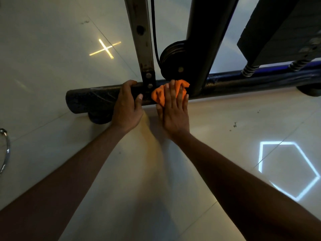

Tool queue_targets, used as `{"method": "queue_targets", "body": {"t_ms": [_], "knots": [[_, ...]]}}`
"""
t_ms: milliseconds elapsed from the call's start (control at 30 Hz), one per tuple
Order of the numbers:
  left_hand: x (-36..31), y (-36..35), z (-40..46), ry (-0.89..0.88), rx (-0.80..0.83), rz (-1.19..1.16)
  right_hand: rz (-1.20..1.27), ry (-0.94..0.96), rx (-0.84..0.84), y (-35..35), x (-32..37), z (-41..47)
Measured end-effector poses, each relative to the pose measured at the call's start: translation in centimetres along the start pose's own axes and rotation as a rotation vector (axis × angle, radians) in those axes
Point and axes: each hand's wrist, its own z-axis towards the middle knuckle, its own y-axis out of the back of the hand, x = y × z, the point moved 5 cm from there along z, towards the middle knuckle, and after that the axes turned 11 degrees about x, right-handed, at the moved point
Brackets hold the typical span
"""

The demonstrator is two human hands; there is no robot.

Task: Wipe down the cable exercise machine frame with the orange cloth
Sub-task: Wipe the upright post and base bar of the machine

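Orange cloth (160,96), crumpled, under flat right hand (174,110) on round bar (97,100).

Gym floor. Cable machine base tube (234,80), pulley wheel (172,61) and weight stack (281,30) upper right; glossy tiles (52,49) mirror shaped ceiling lights.

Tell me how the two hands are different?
The right hand lies flat with straight fingers, pressing the orange cloth on the bar. The left hand has no cloth; its fingers and thumb curl round the bare bar. Both rest on the same dark bar.
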Motion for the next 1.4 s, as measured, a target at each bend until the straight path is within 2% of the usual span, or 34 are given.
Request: {"method": "queue_targets", "body": {"t_ms": [167, 267, 400, 567, 767, 900, 1000, 1100, 1167, 1300, 1400], "knots": [[0.0, 0.3, 0.0, -0.011, 0.019, 0.028, 0.096, 0.013, -0.02, 0.3, 0.8, -0.2], [0.1, 0.3, 0.0, -0.013, 0.009, 0.022, -0.083, 0.024, 0.014, -0.4, 1.0, -1.1], [0.3, 0.6, 0.1, -0.009, 0.004, 0.029, -0.229, -0.01, -0.037, -0.1, 1.6, -1.7], [0.8, 1.1, 0.4, 0.0, -0.004, 0.047, -0.362, 0.089, 0.018, -1.6, 1.8, -2.4], [1.1, 0.9, 0.8, -0.044, 0.018, 0.139, -0.218, 0.09, -0.063, -0.6, 0.4, -0.1], [1.7, 0.9, 1.2, -0.101, 0.081, 0.31, -0.143, -0.019, -0.153, 0.2, 1.4, 1.6], [2.3, 0.4, 1.3, -0.122, 0.131, 0.394, -0.136, -0.037, -0.106, -0.2, 1.9, 2.6], [2.6, 0.2, 1.5, -0.128, 0.153, 0.414, -0.299, 0.182, -0.038, 1.3, -0.7, 2.6], [2.8, 0.2, 1.7, -0.131, 0.158, 0.415, -0.331, 0.243, -0.019, 2.2, -1.6, 2.8], [2.9, 0.1, 1.8, -0.134, 0.152, 0.437, -0.161, 0.04, 0.001, 0.9, 0.8, 3.1], [3.0, 0.0, 1.8, -0.133, 0.148, 0.447, -0.165, 0.076, -0.011, 1.9, 0.6, 3.1]]}}
